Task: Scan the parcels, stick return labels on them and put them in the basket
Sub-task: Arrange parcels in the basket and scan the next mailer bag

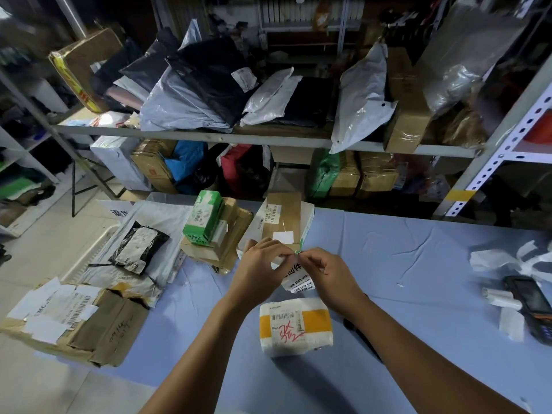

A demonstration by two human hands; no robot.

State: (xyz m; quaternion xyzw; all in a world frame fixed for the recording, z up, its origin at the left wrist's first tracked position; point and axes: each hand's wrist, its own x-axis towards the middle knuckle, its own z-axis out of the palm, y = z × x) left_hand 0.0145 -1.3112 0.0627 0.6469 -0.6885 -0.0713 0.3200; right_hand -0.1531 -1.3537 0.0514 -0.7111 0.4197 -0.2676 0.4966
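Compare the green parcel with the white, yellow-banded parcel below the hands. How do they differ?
The green parcel is green-wrapped, the white parcel white with a yellow band. The green parcel rests on stacked cardboard boxes; the white parcel lies on the blue tablecloth. Only the white parcel bears red handwriting; the green parcel shows none. Both carry barcode labels.

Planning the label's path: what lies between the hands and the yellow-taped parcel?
Head view: only the return label, pinched by the left hand and right hand, hangs there over bare blue cloth.
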